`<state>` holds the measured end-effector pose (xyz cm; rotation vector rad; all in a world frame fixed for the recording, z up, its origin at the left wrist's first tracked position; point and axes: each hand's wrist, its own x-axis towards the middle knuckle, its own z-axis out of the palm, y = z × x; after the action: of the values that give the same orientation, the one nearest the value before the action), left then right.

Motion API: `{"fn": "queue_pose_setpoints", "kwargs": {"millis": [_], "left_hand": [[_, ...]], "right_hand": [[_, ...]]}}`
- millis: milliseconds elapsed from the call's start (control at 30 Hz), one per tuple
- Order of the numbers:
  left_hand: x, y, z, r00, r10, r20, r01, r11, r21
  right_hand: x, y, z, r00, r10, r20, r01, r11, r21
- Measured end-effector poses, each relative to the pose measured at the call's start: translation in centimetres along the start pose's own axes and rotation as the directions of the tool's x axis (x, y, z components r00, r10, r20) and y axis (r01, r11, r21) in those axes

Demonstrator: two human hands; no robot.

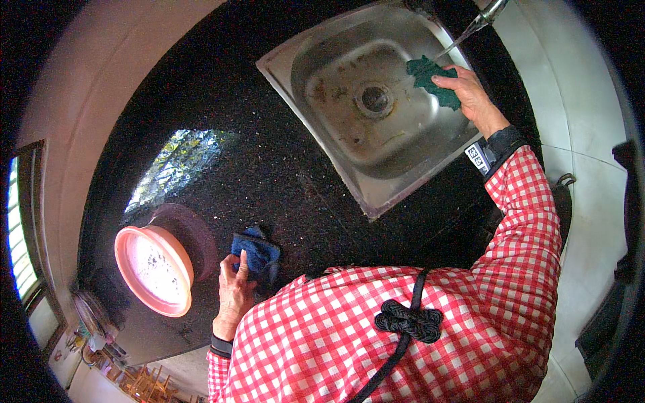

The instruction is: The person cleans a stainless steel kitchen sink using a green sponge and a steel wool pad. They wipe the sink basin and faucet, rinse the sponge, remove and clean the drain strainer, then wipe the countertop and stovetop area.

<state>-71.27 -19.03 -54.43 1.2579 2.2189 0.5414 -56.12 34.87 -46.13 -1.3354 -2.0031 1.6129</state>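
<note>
My right hand (466, 93) grips a dark green cloth (433, 80) over the right side of a stainless steel sink (322, 106). A thin stream of water falls from the faucet (489, 15) near the cloth. Small dark scraps lie around the drain (374, 99). On the black speckled countertop (282, 166), my left hand (237, 287) touches a crumpled blue cloth (257, 252) with thumb and fingertips; how firmly it holds it is unclear. Left of that hand is a pink plastic basin (189, 259) with whitish contents and dark specks, which look partly like glare or foam.
A window (20, 237) is at the far left, and its light reflects on the countertop. Metal racks or lids (93, 312) and wooden items (146, 385) stand at the lower left. Pale tiles (589, 186) line the right, where a dark pan-like object (562, 206) shows beside my sleeve.
</note>
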Motion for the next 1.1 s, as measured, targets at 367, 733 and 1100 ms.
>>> {"fn": "queue_pose_setpoints", "kwargs": {"millis": [367,733,1100], "left_hand": [[0.0,0.4,-0.4,0.999,0.001,-0.039,-0.002,1.000,-0.028],[0.2,0.6,-0.4,0.997,0.059,-0.046,-0.056,0.997,0.052],[-0.2,-3.4,0.3,1.000,-0.014,-0.026,0.014,1.000,0.021]], "right_hand": [[0.6,1.2,-2.4,0.985,-0.040,-0.169,0.017,0.991,-0.134],[3.1,4.1,-6.0,0.975,-0.169,-0.146,-0.011,0.617,-0.787],[6.7,8.8,-1.4,0.975,-0.113,0.193,0.192,-0.023,-0.981]]}}
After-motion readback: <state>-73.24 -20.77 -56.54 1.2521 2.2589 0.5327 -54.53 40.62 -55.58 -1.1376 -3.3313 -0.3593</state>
